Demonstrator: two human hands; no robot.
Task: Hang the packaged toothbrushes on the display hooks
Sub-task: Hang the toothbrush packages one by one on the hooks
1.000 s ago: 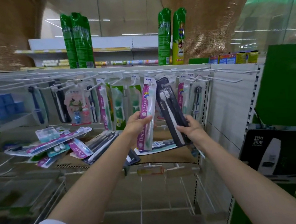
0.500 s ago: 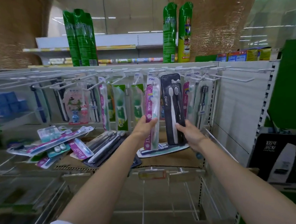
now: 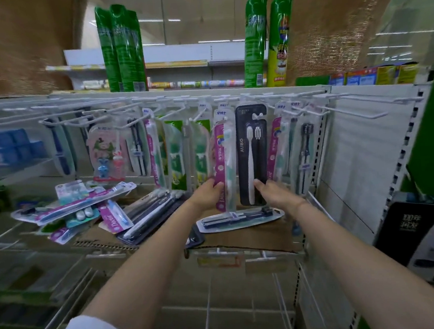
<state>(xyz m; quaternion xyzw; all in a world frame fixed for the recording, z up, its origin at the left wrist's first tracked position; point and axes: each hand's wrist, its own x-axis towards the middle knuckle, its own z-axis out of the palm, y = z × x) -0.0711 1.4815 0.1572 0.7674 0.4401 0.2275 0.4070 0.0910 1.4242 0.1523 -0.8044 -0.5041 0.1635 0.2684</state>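
Note:
My left hand point(image 3: 208, 193) grips the lower part of a purple-and-clear toothbrush pack point(image 3: 224, 158) that stands upright under the row of white display hooks point(image 3: 205, 109). My right hand point(image 3: 274, 193) holds the bottom of a black AUBO toothbrush pack point(image 3: 251, 150), upright, with its top hole at a hook tip. Other packs hang on hooks to either side. A pile of loose toothbrush packs point(image 3: 88, 211) lies on the shelf at the left, and a blue-and-clear pack point(image 3: 239, 219) lies flat just below my hands.
Bare hooks point(image 3: 351, 110) jut out at the right, in front of a white back panel point(image 3: 363, 155). Tall green spray cans point(image 3: 120, 49) stand on top of the shelf. A black boxed product point(image 3: 429, 236) sits low at the right. Wire shelving point(image 3: 224, 309) lies below.
The black pack has swung from tilted to upright and risen to the hooks. Both hands moved up and forward with their packs.

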